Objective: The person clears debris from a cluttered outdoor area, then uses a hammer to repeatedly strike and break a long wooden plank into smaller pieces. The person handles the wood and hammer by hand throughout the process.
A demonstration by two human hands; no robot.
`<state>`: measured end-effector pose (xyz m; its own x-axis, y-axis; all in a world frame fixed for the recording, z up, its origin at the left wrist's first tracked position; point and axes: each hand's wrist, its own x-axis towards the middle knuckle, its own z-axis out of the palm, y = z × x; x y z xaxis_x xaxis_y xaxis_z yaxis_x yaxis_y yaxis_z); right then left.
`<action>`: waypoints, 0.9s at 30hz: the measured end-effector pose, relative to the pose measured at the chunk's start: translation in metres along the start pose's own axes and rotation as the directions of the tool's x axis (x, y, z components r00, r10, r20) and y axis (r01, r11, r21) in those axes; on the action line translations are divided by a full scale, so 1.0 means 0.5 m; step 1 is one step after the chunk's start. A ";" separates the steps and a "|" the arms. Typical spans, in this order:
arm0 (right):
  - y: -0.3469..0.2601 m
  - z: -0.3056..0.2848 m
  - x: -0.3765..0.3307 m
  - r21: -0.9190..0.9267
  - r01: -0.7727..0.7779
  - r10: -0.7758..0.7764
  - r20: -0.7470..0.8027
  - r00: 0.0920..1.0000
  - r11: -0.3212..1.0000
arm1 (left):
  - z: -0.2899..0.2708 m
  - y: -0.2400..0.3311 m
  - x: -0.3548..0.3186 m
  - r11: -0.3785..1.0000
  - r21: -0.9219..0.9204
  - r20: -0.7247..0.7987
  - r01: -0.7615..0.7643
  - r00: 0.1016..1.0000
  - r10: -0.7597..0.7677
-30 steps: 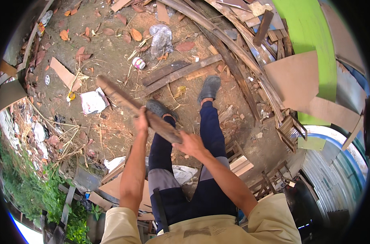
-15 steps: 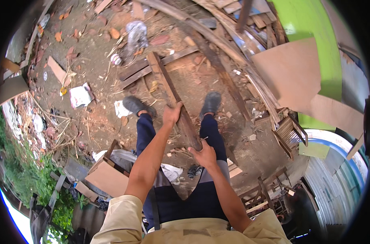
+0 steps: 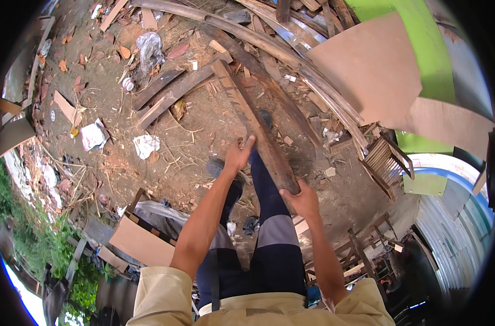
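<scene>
We hold a long weathered plank (image 3: 255, 125) in both hands. Our right hand (image 3: 302, 201) is closed under its near end, and our left hand (image 3: 237, 155) grips its left edge farther up, fingers curled and one finger raised. From our hands the plank runs up and away, over the littered dirt ground (image 3: 166, 146) towards a pile of timber (image 3: 269, 49).

Long weathered wooden plank (image 3: 253, 122), dark brown with rough, notched edges; held off the ground, angled away from the body, near end lowest, over littered dirt.
</scene>
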<state>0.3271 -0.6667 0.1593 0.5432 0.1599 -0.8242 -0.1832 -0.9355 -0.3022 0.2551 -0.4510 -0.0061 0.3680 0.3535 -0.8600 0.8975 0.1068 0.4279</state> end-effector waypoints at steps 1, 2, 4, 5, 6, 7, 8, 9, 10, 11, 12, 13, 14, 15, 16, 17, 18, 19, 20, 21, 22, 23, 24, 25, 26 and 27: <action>0.010 -0.007 -0.006 -0.004 0.003 -0.003 -0.028 1.000 1.000 | 0.007 -0.034 -0.013 0.998 -0.062 0.001 -0.031 1.000 0.031; 0.024 -0.013 -0.011 -0.013 0.003 -0.003 -0.052 0.999 1.000 | 0.012 -0.071 -0.030 0.991 -0.126 -0.010 -0.050 0.999 0.049; 0.060 -0.014 -0.015 -0.008 0.040 -0.040 -0.153 0.987 0.999 | 0.021 -0.148 -0.063 0.961 -0.265 -0.038 -0.085 0.996 0.077; 0.058 -0.019 -0.014 -0.050 0.024 -0.032 -0.162 0.986 0.998 | 0.030 -0.209 -0.071 0.957 -0.286 -0.048 -0.048 0.998 0.036; 0.040 -0.027 -0.004 -0.094 0.012 -0.028 -0.169 0.985 0.996 | 0.038 -0.279 -0.073 0.951 -0.310 -0.059 -0.010 0.998 -0.009; 0.031 -0.028 0.001 -0.135 -0.001 -0.023 -0.176 0.984 0.991 | 0.041 -0.333 -0.087 0.943 -0.332 -0.068 0.028 0.996 -0.054; 0.033 -0.028 0.011 -0.095 0.050 -0.067 -0.184 0.981 0.994 | 0.028 -0.343 -0.117 0.920 -0.382 -0.044 0.090 0.992 -0.115; 0.036 -0.031 0.021 -0.058 0.103 -0.113 -0.191 0.975 0.993 | 0.015 -0.353 -0.155 0.889 -0.433 -0.015 0.150 0.985 -0.174; 0.035 -0.031 0.030 -0.021 0.157 -0.158 -0.195 0.968 0.987 | 0.003 -0.359 -0.180 0.851 -0.480 0.016 0.213 0.972 -0.234; 0.030 -0.027 0.034 0.009 0.133 -0.130 -0.162 0.978 0.991 | 0.001 -0.388 -0.189 0.824 -0.510 0.011 0.246 0.960 -0.279; 0.022 -0.026 0.040 0.037 0.108 -0.103 -0.128 0.986 0.993 | -0.002 -0.416 -0.197 0.794 -0.541 0.008 0.277 0.946 -0.324; 0.010 -0.021 0.052 0.067 0.092 -0.086 -0.092 0.992 0.993 | 0.001 -0.433 -0.198 0.763 -0.573 -0.003 0.298 0.931 -0.366; -0.001 -0.007 0.062 0.159 0.053 -0.044 -0.059 0.997 0.986 | -0.002 -0.434 -0.211 0.699 -0.668 -0.046 0.254 0.924 -0.380; -0.013 0.010 0.070 0.247 0.008 -0.003 -0.020 1.000 0.969 | 0.007 -0.440 -0.209 0.677 -0.706 -0.072 0.208 0.930 -0.361; -0.019 0.030 0.069 0.327 -0.051 0.041 0.036 0.998 0.944 | 0.017 -0.450 -0.223 0.652 -0.739 -0.102 0.169 0.929 -0.355; -0.024 0.049 0.086 0.310 0.023 -0.025 0.003 1.000 0.950 | 0.016 -0.437 -0.214 0.631 -0.768 -0.141 0.108 0.933 -0.332; -0.019 0.072 0.106 0.293 0.097 -0.092 -0.029 0.995 0.951 | 0.026 -0.424 -0.226 0.655 -0.740 -0.152 0.152 0.911 -0.383; -0.011 0.096 0.109 0.268 0.155 -0.149 -0.041 0.988 0.951 | 0.061 -0.443 -0.246 0.651 -0.746 -0.184 0.141 0.896 -0.404; -0.037 0.110 0.107 0.187 0.173 -0.164 -0.060 0.985 0.967 | 0.098 -0.459 -0.242 0.655 -0.746 -0.214 0.121 0.887 -0.408; -0.013 0.126 0.121 0.217 0.172 -0.168 -0.036 0.985 0.961 | 0.135 -0.475 -0.243 0.659 -0.745 -0.243 0.104 0.878 -0.412; 0.040 0.150 0.155 0.252 0.173 -0.173 -0.019 0.985 0.952 | 0.156 -0.458 -0.254 0.613 -0.780 -0.208 0.131 0.868 -0.450; 0.097 0.175 0.179 0.279 0.155 -0.165 0.013 0.986 0.948 | 0.185 -0.462 -0.267 0.650 -0.752 -0.242 0.110 0.871 -0.427; 0.124 0.187 0.184 0.283 0.168 -0.177 0.007 0.984 0.944 | 0.193 -0.437 -0.293 0.662 -0.737 -0.221 0.135 0.878 -0.425; 0.147 0.197 0.185 0.287 0.180 -0.188 0.001 0.982 0.941 | 0.188 -0.401 -0.317 0.679 -0.718 -0.202 0.155 0.886 -0.416; 0.123 0.177 0.156 0.272 0.168 -0.188 0.049 0.981 0.947 | 0.204 -0.398 -0.328 0.728 -0.673 -0.234 0.131 0.896 -0.378; 0.119 0.166 0.140 0.258 0.154 -0.184 0.096 0.978 0.954 | 0.221 -0.404 -0.343 0.775 -0.623 -0.262 0.108 0.905 -0.336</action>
<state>0.2861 -0.6849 0.0441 0.4862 0.3591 -0.7966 -0.3026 -0.7861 -0.5390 0.0377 -0.6358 0.0240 -0.0328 0.5272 -0.8491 0.5835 0.6999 0.4120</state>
